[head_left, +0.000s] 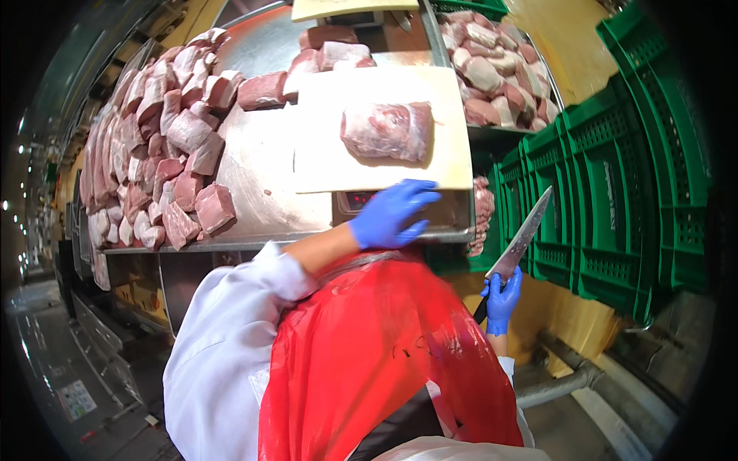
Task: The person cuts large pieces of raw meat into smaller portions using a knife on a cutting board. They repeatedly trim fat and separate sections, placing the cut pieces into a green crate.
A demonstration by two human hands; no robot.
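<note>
A thick chunk of raw meat [387, 132] lies on a white cutting board [323, 157]. Just off the board's near edge is my left hand [390, 217] in a blue glove, its fingers stretched apart and holding nothing. Partly behind that hand, under the board, a scale [350, 200] with a red-lit display shows. My right hand [502, 298], also gloved in blue, is wrapped round the dark handle of a knife [524, 233]. The blade points up and away, beside the green crates and off to the right of the board.
A big pile of meat pieces [165, 142] covers the left of the steel table [257, 169]. More chunks [327, 58] lie behind the board. Tall green crates [600, 192] stand along the right. A filled bin of meat [500, 73] sits at the far right.
</note>
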